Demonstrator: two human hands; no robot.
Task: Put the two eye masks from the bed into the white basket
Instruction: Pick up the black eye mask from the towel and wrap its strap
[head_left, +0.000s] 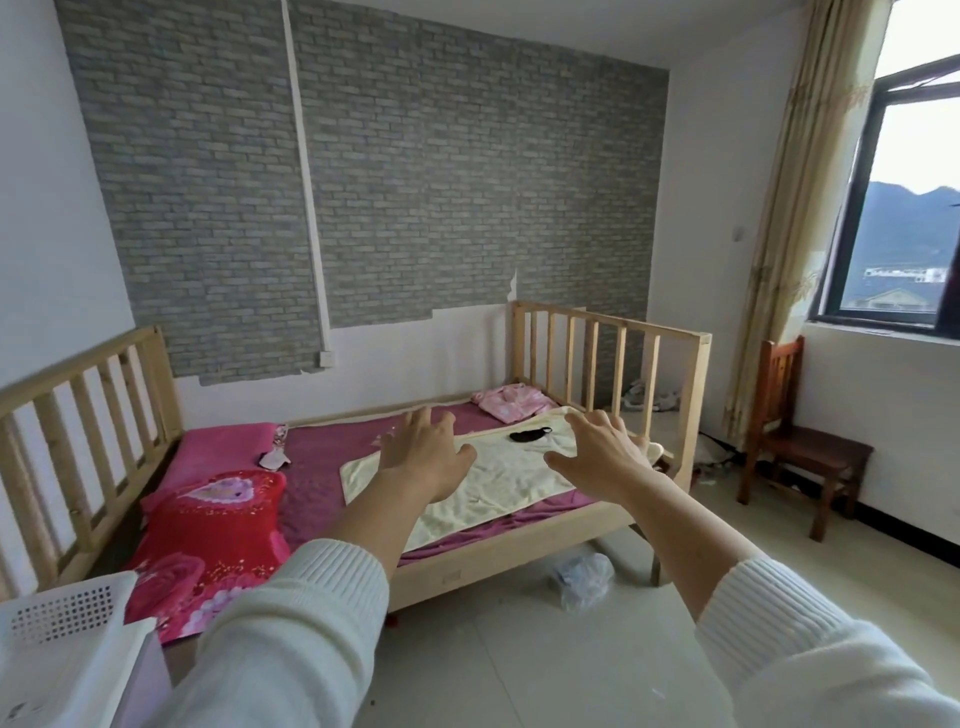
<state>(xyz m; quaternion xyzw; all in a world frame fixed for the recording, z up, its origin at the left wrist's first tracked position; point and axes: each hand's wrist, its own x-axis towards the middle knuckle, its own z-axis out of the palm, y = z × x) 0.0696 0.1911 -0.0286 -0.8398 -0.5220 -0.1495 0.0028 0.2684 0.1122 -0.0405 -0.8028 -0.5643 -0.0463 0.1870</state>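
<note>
Above a wooden bed (498, 558), the left hand (423, 457) and right hand (602, 449) stretch forward, fingers spread wide and holding nothing, apparently readying to reach. A black eye mask (529, 434) lies on a cream towel (498, 483); a pale, patterned one (275, 456) rests beside the pink pillow (223, 452). The white basket (67, 618) waits at lower left, well apart.

No legible text, labels, brands or numbers anywhere, small mark on bed frame (452, 576) too blurred to read

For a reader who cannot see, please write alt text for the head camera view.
Both hands, left and right, reach out empty and open toward a wooden bed. A black eye mask lies on a cream towel; a patterned one lies beside the pink pillow. The white basket stands bottom left.
</note>
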